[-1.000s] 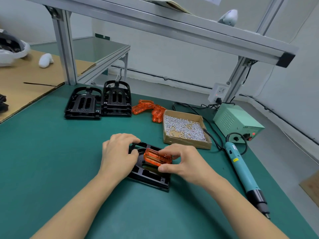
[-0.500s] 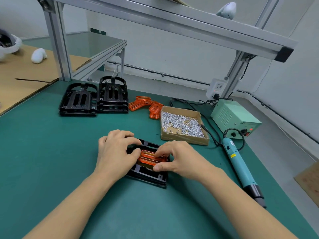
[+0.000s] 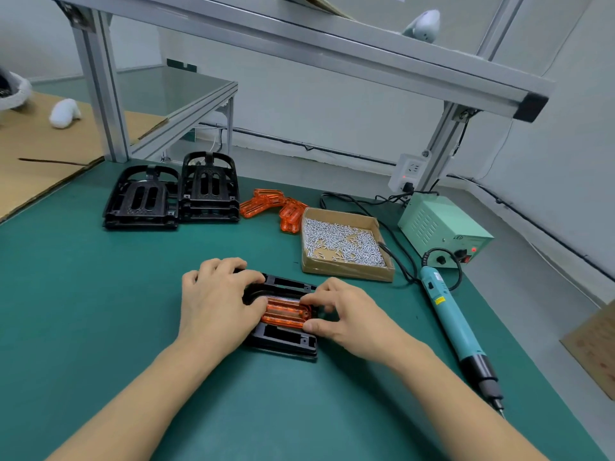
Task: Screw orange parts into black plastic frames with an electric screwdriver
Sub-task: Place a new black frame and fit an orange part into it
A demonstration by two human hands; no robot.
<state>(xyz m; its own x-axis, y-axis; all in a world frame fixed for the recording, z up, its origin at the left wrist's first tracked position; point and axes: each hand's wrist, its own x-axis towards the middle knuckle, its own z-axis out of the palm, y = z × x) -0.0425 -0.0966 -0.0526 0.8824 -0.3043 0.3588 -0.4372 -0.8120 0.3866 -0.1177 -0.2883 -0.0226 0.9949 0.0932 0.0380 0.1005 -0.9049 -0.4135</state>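
A black plastic frame (image 3: 287, 341) lies flat on the green mat in front of me. An orange part (image 3: 285, 313) sits in its middle recess. My left hand (image 3: 213, 301) covers the frame's left side, fingers curled over its far edge and thumb against the orange part's left end. My right hand (image 3: 342, 312) pinches the orange part's right end between thumb and forefinger. The teal electric screwdriver (image 3: 456, 331) lies untouched on the mat to the right, tip toward me.
A cardboard box of silver screws (image 3: 342, 244) stands behind the frame. Spare orange parts (image 3: 273, 204) and two stacks of black frames (image 3: 173, 197) lie farther back. A green power supply (image 3: 442, 227) with cables stands at the back right. Aluminium posts rise behind.
The orange part has gone from tilted above the frame down into its recess. Both hands stayed on the frame and part, pressing lower.
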